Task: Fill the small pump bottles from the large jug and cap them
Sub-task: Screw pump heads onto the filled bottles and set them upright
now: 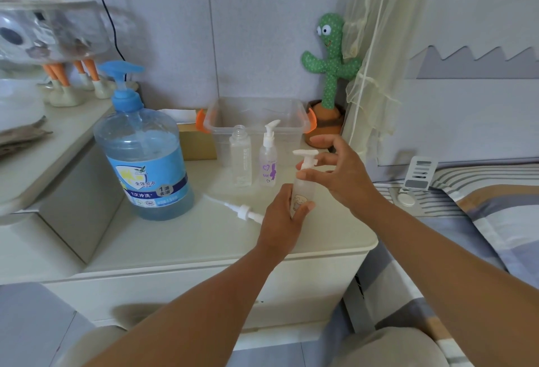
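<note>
The left hand (280, 220) curls round a small frosted bottle (304, 188), which is upright with its long axis vertical, over the white cabinet top (204, 238); the right hand (344, 177) pinches its pump head (304, 154) between fingertips, spout pointing left; a loose pump (243, 211) lies flat, tube toward the large jug (143, 162); a bed (481, 215) adjoins at right.

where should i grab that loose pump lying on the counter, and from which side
Pinch the loose pump at its ribbed collar, the thickest part, coming straight down from above. It lies flat on the counter, its thin dip tube pointing toward the jug, too slender to hold well, and its head end lies right beside the left hand holding a small bottle.
</note>
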A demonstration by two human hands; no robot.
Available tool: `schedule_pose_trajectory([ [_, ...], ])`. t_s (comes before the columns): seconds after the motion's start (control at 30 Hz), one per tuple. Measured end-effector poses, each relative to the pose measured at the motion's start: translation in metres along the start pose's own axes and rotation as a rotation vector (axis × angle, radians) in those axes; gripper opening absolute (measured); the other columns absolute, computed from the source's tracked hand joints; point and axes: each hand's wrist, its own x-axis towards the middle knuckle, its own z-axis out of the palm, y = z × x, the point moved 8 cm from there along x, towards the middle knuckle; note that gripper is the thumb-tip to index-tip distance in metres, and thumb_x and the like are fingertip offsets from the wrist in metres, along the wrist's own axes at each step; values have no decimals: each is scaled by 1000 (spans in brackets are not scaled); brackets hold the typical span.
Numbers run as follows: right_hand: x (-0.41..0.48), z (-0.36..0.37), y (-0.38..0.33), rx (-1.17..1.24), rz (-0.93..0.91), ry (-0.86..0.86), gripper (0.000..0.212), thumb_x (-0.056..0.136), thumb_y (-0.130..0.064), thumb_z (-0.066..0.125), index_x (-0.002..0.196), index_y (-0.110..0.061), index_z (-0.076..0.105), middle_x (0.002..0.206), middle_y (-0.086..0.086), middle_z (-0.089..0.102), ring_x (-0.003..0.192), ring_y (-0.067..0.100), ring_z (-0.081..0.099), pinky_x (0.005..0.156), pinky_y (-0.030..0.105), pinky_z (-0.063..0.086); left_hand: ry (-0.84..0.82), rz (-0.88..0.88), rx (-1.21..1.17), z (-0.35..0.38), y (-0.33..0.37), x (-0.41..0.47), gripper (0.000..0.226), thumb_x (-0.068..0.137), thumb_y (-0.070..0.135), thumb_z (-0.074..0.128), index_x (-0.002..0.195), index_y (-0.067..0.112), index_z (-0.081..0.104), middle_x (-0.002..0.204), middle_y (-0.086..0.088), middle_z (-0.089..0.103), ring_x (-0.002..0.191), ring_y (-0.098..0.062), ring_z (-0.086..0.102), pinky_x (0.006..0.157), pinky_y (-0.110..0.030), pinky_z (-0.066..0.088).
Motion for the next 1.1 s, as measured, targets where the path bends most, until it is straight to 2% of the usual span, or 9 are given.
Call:
schedule_pose_trajectory([
  [0.17, -1, 2, 2, 28, 3, -84, 66, 79, -17, 76, 135, -24, 43, 114, -12, 69, 112, 4, 61, 93, 27, 49, 1, -4, -5, -1, 0, 0, 24, 91, 36, 59, 99, 16, 50, 80, 3, 55, 69, -7, 48, 59, -11, 38],
  [0.27, -2, 1, 1, 86, 5, -120, 61, 83, -10, 71, 137, -21, 43, 104, -9, 74, 106, 5, 65, 95, 26, 48, -3, -5, -10, 0, 0, 0, 26, 91, 35, 59, 101, 14, 50, 85, -4, 57, 71, -9, 50, 59, -12, 38],
  [0.4, 3, -2, 4, 33, -10, 12, 69, 69, -18, 84, 127, -22, 48, 96, -11, 71, 95, 12, 68, 93, 35, 51, 3, -4, 4, 0, 1, 0, 21, 91, 34, 60, 97, 17, 49, 80, 5, 54, 68, -5, 48, 59, -10, 39],
  [0.53, 3, 2, -2, -48, -87, 59, 74, 62, -24, 88, 125, -20, 47, 91, 4, 64, 91, 16, 62, 79, 16, 47, 0, 2, 5, 0, 0, 0, 19, 91, 34, 60, 95, 19, 49, 78, 6, 53, 68, -5, 48, 60, -12, 40],
  [0.7, -3, 4, 1, -35, -36, -86, 66, 78, -19, 77, 132, -29, 41, 103, -14, 72, 110, 2, 59, 99, 38, 46, 7, -3, 2, -1, 0, 1, 22, 91, 35, 60, 96, 17, 48, 75, 8, 50, 66, -6, 46, 58, -12, 38],
  [0.8, -4, 0, 2, -23, -17, -38, 64, 76, -16, 78, 130, -24, 44, 99, -14, 73, 101, -5, 61, 96, 32, 47, 10, 7, 1, -1, 1, 0, 21, 91, 33, 60, 97, 18, 48, 76, 8, 51, 65, -4, 46, 58, -11, 38],
  [0.87, -4, -1, 0, -48, -17, 35, 71, 68, -21, 84, 128, -22, 46, 111, -16, 65, 92, -10, 60, 88, 25, 47, 9, 5, 11, -1, 0, 0, 20, 91, 33, 60, 100, 19, 50, 79, 7, 53, 68, -5, 48, 59, -14, 38],
  [1.0, -3, 4, 2, -64, -14, 34, 81, 66, -27, 86, 133, -25, 42, 122, -19, 55, 100, -7, 56, 87, 21, 47, 9, -4, 14, -1, -1, 0, 19, 91, 33, 60, 94, 20, 46, 74, 9, 49, 65, -6, 45, 59, -17, 37],
  [1.1, -5, 5, 5, -26, 8, -48, 68, 77, -21, 77, 134, -28, 41, 111, -21, 67, 109, 0, 59, 101, 37, 45, 10, 5, -20, -2, 1, 0, 21, 91, 32, 61, 94, 16, 48, 73, 9, 48, 65, -8, 44, 59, -18, 37],
])
